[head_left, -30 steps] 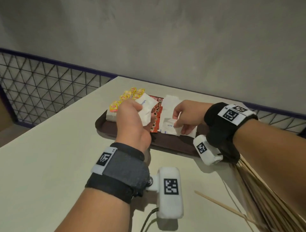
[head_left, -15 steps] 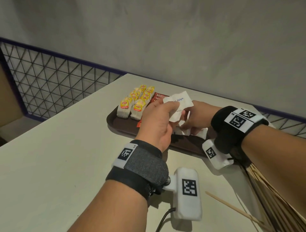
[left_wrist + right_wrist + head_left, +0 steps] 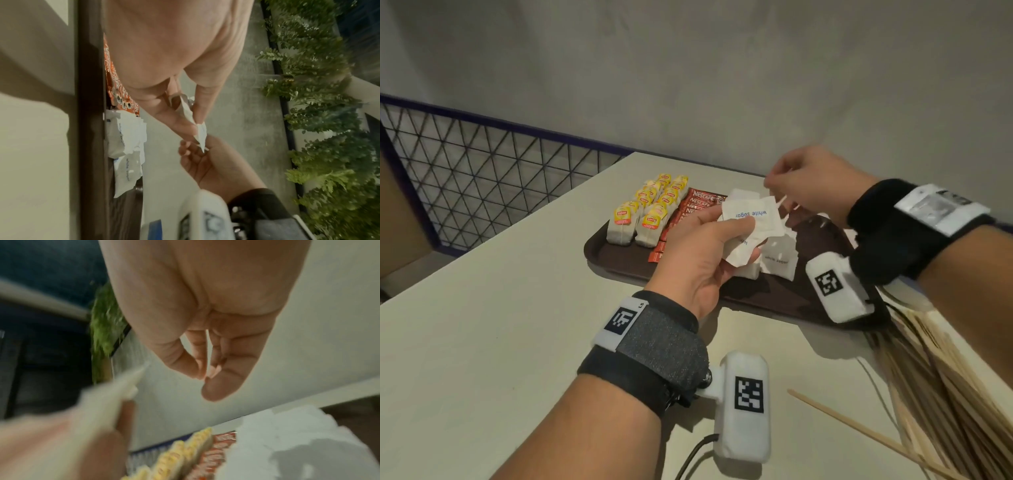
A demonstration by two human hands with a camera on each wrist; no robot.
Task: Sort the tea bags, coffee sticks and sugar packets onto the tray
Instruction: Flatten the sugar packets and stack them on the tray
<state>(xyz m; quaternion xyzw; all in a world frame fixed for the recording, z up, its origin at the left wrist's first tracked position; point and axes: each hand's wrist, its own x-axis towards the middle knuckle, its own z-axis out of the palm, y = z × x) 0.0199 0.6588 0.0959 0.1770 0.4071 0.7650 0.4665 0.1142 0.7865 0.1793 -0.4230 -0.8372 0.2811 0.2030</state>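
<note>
A dark brown tray [image 3: 619, 260] holds yellow-tagged tea bags [image 3: 650, 212] in rows at its left, red coffee sticks [image 3: 695, 202] beside them and white sugar packets [image 3: 779, 260] to their right. My left hand [image 3: 743, 236] is raised over the tray's near side and grips a few sugar packets [image 3: 751, 219] between thumb and fingers; the left wrist view shows them edge-on [image 3: 200, 133]. My right hand [image 3: 801, 178] hovers above the tray's far right, fingers curled. In the right wrist view its fingers [image 3: 205, 369] hold nothing and stay just clear of the held packets [image 3: 115, 394].
A bundle of wooden stir sticks [image 3: 928, 377] lies on the pale table [image 3: 482, 325] at the right, with one loose stick [image 3: 859, 431] nearer me. A wire mesh fence [image 3: 482, 171] runs along the left, and a grey wall stands behind the table.
My right hand has lifted off the sugar packets on the tray and risen above it. My left hand has swung right with its packets, toward the right hand.
</note>
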